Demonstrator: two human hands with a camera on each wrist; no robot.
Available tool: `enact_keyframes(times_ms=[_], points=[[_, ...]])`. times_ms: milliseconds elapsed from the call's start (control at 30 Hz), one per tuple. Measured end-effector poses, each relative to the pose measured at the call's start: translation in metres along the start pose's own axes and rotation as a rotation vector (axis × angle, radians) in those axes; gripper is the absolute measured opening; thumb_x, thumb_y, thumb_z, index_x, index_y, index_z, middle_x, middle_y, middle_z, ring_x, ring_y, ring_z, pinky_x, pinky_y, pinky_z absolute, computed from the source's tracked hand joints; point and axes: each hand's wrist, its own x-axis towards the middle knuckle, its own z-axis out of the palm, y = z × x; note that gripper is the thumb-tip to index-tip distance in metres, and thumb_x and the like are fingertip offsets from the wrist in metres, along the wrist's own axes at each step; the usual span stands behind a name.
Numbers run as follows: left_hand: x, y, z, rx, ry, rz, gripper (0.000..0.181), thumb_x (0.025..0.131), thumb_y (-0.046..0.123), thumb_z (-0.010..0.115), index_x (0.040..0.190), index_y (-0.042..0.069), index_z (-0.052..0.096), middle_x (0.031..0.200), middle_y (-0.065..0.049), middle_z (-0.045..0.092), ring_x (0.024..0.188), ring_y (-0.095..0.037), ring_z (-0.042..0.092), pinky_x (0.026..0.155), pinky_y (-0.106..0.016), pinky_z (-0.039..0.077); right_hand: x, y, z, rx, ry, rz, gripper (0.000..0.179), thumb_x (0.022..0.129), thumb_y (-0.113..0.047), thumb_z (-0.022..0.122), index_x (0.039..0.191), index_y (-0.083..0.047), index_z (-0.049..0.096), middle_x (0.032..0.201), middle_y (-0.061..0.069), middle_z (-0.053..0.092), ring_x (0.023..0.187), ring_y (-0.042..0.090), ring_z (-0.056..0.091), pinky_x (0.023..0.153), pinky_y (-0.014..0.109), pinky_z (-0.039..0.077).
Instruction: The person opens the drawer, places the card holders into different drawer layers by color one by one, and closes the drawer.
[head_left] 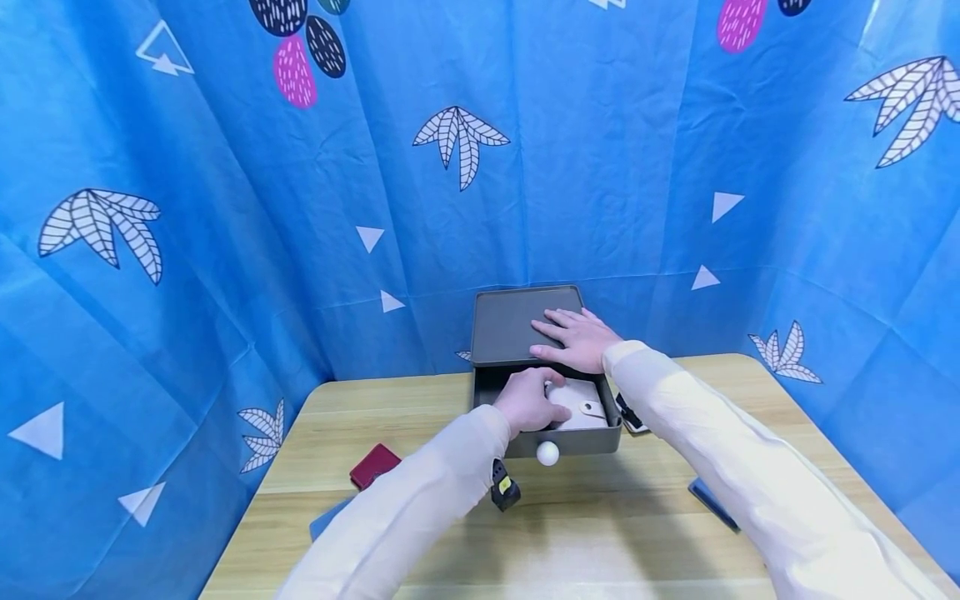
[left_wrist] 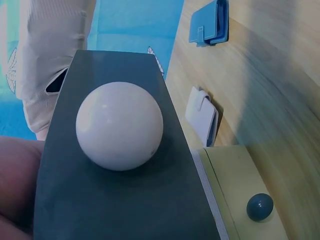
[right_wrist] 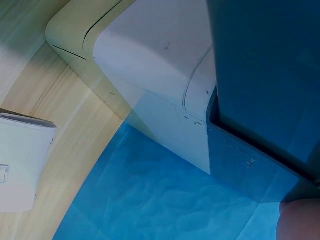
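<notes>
The grey top drawer [head_left: 563, 442] of a stacked drawer unit is pulled out, its round white knob [left_wrist: 120, 126] facing front. Inside it lies a white wallet [head_left: 583, 398] with a snap strap. Reaching into the drawer, my left hand [head_left: 527, 400] pinches the left side of this wallet between thumb and fingers. My right hand [head_left: 576, 340] rests with fingers spread on the unit's grey top [head_left: 506, 325]. Part of that hand shows at the lower right corner of the right wrist view.
Below the grey drawer are a white section [right_wrist: 155, 65] and a yellow drawer [left_wrist: 240, 175] with a dark knob [left_wrist: 260, 207]. A red wallet [head_left: 375, 465] and blue wallet [left_wrist: 209, 23] lie on the left, another white wallet [right_wrist: 22, 162] beside the unit, and a dark blue item [head_left: 712, 503] at right.
</notes>
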Motion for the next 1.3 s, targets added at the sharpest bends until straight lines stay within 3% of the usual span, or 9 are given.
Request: enact_keyframes(times_ms=[533,833,1300], points=[[0.0,0.0053,0.0022,0.201,0.038,0.061,0.042,0.071,0.026,0.074,0.109,0.016,0.063,0.112,0.001,0.059,0.106,-0.019,0.049,0.086,-0.031,0.04,-0.0012,0.0007,-0.0006,0.012,0.004,-0.005,0.077,0.076,-0.077,0.017,0.14,-0.033,0.024,0.145,0.001,0.02,0.133,0.02,0.012,0.104,0.048,0.003],[-0.0016,0.0059,0.0032,0.239,0.027,0.041,0.042,0.071,0.031,0.073,0.11,0.018,0.063,0.112,0.001,0.059,0.106,-0.019,0.05,0.085,-0.031,0.041,-0.0009,0.0007,0.0004,0.008,-0.001,-0.009,0.079,0.076,-0.077,0.017,0.14,-0.032,0.024,0.146,0.001,0.019,0.133,0.021,0.012,0.104,0.048,0.003],[-0.0063,0.0065,-0.0025,0.294,0.006,0.08,0.037,0.076,0.038,0.065,0.107,0.017,0.064,0.104,0.004,0.062,0.097,-0.015,0.052,0.08,-0.027,0.042,-0.0002,0.0006,-0.0001,0.015,-0.005,-0.006,0.078,0.076,-0.077,0.018,0.14,-0.033,0.024,0.146,0.001,0.019,0.133,0.021,0.012,0.104,0.049,0.002]])
